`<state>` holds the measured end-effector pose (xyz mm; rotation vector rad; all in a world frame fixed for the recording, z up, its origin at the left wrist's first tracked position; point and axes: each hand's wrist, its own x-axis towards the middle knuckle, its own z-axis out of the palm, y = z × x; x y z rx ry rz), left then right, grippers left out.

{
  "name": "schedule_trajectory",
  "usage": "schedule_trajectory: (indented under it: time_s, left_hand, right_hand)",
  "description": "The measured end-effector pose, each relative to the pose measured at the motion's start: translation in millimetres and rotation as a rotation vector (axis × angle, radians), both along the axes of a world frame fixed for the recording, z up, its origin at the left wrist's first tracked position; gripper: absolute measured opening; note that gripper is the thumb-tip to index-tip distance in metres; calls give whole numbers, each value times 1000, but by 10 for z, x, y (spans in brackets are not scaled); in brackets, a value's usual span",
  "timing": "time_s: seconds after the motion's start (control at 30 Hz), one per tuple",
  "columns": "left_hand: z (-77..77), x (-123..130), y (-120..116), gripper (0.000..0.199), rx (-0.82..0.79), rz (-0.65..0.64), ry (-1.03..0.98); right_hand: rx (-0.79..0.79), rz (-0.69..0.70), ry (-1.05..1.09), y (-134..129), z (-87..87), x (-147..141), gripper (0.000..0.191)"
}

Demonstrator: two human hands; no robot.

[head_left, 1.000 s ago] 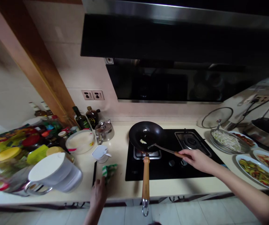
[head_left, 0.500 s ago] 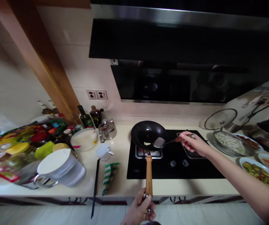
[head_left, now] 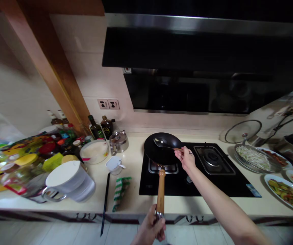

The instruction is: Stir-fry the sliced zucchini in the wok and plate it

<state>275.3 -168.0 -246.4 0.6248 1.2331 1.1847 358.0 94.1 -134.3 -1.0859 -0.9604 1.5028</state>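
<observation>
A black wok (head_left: 161,156) rests over the left burner of the black gas stove (head_left: 194,189). Its wooden handle (head_left: 161,190) points toward me, and my left hand (head_left: 153,224) is closed round the handle's metal end. My right hand (head_left: 186,157) grips the wooden handle of a spatula (head_left: 159,143). The spatula's blade lies inside the wok, at its upper left, with something small and pale at the blade's edge.
Left on the counter are a white pitcher (head_left: 71,182), jars, a lidded tub (head_left: 95,151), a glass teapot (head_left: 119,141), a green-striped cloth (head_left: 121,192) and a black stick (head_left: 105,204). Bean sprouts (head_left: 255,158) and a plate of vegetables (head_left: 288,194) stand right.
My right hand has moved left with the spatula, whose blade went from the wok's right side to its upper left. The right burner now shows. My left hand still holds the wok handle.
</observation>
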Motion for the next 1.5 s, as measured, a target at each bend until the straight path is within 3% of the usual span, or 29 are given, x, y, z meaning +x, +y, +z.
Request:
schedule_trajectory:
  time_s: [0.17, 0.33, 0.43, 0.53, 0.63, 0.77, 0.87, 0.97, 1.03, 1.1, 1.23, 1.3, 1.33, 1.4, 1.5]
  left_hand:
    - [59, -21, -29, 69, 20, -19, 6]
    - [74, -49, -74, 74, 22, -95, -32]
    - [63, -46, -92, 79, 22, -107, -39]
    - [47, -30, -101, 85, 29, -85, -38]
    - [25, -18, -102, 87, 39, -70, -38]
    - [-13, -29, -94, 88, 44, -64, -36]
    - [-22, -51, -91, 92, 23, -63, -42]
    - [11, -68, -92, 84, 18, -64, -31]
    - [45, -74, -92, 76, 24, -68, -19]
    - [76, -78, -92, 73, 22, -75, -12]
    - [115, -92, -103, 72, 21, -94, -17]
    - [125, -98, -113, 70, 27, -94, -12]
    - [127, -99, -117, 70, 27, -88, -10]
    - [117, -94, -119, 73, 22, -74, -15]
    - [77, -75, -109, 81, 7, -50, -20]
  right_hand:
    - [-21, -124, 41, 22, 55, 544, 33]
    - [42, -33, -156, -113, 522, 1089, 37]
    - [110, 120, -356, -168, 822, 1000, 33]
    - [164, 242, -512, -115, 937, 730, 32]
    - [178, 221, -533, 12, 823, 509, 31]
    - [200, 190, -461, 141, 443, 350, 20]
    - [217, 246, -406, 158, 179, 268, 17]
    - [233, 352, -372, 146, 134, 292, 22]
    - [231, 440, -372, 133, 290, 416, 26]
    - [282, 580, -450, 102, 587, 613, 30]
    - [658, 916, -862, -91, 1272, 992, 28]
    - [850, 993, -1003, -232, 1423, 1066, 24]
    - [924, 1015, -1044, -294, 1413, 1067, 24]
    - [1022, 1012, -1103, -372, 1232, 1008, 27]
    - [1144, 921, -1194, -325, 727, 827, 33]
